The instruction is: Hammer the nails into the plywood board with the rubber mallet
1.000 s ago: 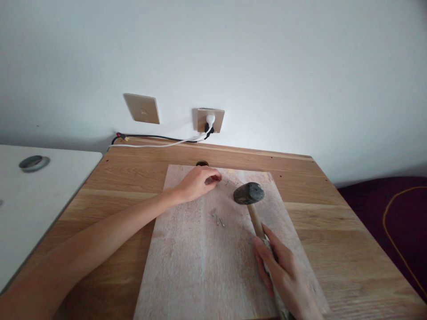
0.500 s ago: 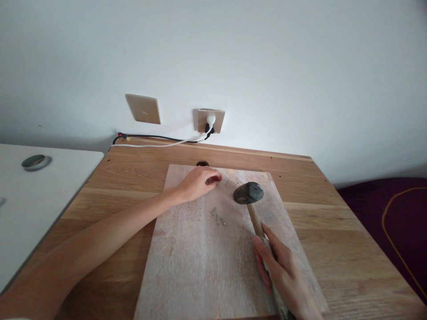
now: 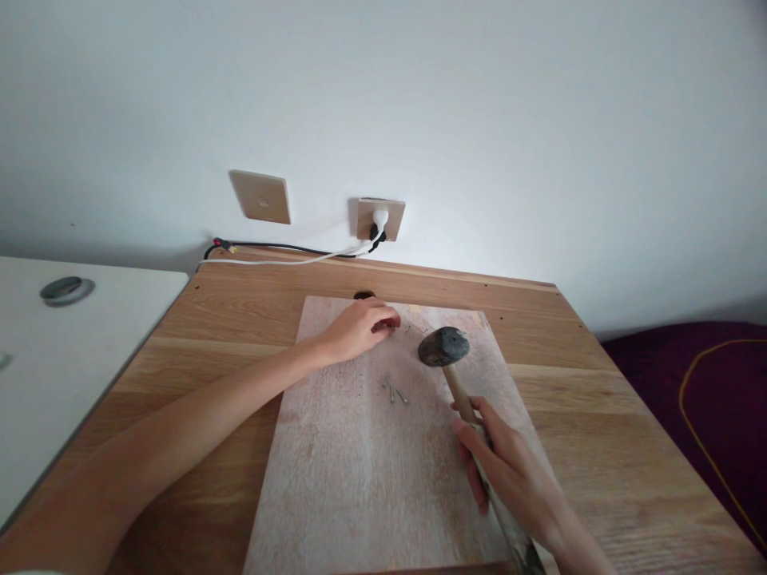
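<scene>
A pale wooden board [image 3: 347, 471] lies on the wooden desk [image 3: 228, 319]. My left hand [image 3: 358, 329] rests near the board's far edge, fingertips pinched together over something small that I cannot make out. My right hand [image 3: 500, 467] is wrapped round the wooden handle of a hammer [image 3: 444, 347], whose dark head sits on or just above the board, right of my left hand. A few loose nails [image 3: 394, 391] lie on the board between the two hands, and more small nails [image 3: 413, 328] lie near the left fingertips.
A white table [image 3: 72, 351] with a grey grommet [image 3: 65, 289] adjoins on the left. Wall sockets [image 3: 377, 219] hold plugs, with black and white cables [image 3: 281, 253] running along the desk's back edge. Dark purple fabric [image 3: 689, 391] lies to the right.
My right hand has slid a little up the hammer handle and its wrist has lifted; the hammer head shifted slightly left. My left hand has stayed in place.
</scene>
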`<state>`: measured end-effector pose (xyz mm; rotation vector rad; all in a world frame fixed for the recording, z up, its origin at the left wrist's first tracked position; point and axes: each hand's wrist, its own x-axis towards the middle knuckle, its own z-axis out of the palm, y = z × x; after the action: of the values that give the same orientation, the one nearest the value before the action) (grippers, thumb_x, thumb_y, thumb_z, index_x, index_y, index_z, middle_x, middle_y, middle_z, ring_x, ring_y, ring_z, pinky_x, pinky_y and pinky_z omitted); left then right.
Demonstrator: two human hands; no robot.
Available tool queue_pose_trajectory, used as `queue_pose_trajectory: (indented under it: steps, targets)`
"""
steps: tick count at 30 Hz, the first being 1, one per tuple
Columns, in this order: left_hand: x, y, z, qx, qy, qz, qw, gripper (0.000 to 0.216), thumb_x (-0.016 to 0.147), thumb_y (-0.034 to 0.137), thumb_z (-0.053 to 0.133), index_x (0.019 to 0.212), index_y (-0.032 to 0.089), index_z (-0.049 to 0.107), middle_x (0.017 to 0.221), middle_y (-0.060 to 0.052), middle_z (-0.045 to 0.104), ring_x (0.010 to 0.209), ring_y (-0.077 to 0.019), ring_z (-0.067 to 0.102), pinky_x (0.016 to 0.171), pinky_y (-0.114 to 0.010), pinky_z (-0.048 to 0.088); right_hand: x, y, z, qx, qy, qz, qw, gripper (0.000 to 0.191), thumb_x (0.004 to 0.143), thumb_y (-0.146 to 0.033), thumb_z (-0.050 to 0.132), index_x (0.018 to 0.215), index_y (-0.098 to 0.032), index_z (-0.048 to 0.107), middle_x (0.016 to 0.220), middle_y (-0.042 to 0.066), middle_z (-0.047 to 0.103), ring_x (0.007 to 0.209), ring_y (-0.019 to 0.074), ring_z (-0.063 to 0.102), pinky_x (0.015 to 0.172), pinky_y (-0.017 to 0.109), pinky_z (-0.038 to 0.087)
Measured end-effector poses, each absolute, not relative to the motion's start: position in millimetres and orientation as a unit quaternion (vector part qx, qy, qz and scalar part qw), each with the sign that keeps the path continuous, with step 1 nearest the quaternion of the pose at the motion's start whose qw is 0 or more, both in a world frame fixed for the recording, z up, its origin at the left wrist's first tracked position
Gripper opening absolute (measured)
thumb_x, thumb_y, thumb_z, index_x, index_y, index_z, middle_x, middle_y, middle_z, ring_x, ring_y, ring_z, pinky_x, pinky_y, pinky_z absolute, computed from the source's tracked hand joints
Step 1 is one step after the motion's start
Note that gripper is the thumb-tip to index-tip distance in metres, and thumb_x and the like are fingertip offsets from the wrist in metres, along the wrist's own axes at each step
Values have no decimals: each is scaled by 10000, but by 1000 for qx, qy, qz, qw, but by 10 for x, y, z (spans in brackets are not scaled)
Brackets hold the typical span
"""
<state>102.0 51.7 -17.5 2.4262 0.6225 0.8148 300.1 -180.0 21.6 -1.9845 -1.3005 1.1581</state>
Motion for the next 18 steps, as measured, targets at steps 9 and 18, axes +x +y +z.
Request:
queue_pose_trajectory:
  steps: [9,18]
  targets:
    - [1022,520,-186,889,231,303,254,145,888,56,684,958,178,718,953,-57,774,937,-224,711,846,-340,528,2974,-1515,290,-754,-537,316,207,526,1003,-568,390,1312,-176,555,414,-104,496,312,161,507,346,241,395]
    - [1023,520,-222,870,251,309,291,302,846,27,672,1125,140,690,919,-71,777,853,-206,724,838,-356,562,2835,-1252,520,-723,-557,316,259,530,1023,-547,437,1391,-181,543,517,-93,511,331,125,485,337,222,367]
